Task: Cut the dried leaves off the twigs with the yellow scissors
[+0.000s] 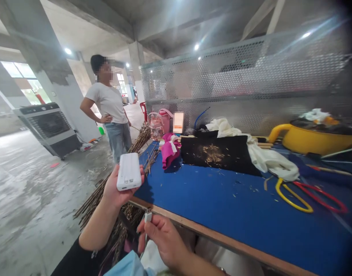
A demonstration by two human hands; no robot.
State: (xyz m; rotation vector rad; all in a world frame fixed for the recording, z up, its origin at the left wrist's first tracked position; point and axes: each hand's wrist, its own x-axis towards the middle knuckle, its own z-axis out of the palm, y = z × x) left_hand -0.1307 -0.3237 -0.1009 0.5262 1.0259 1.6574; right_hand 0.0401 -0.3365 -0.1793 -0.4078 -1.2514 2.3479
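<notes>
The white power bank (129, 171) is in my left hand (114, 191), held up beside the near left corner of the blue bench (199, 191), palm beneath and fingers curled at its far side. My right hand (167, 237) pinches a pale plug (147, 217) narrowly between thumb and finger, just in front of the near edge. As I judge it, both pieces are in hand but unjoined: the plug is apart from the power bank, whose ports face me. Its case looks smooth, boxy and round-cornered, with two small slots on the upper face; I can't read any markings. Further out, dry stems (91, 203) lie past the left edge, a pink cloth (168, 157) and a black cloth (193, 151) lie toward the far edge, and a person (108, 101) stands beyond the left edge.
</notes>
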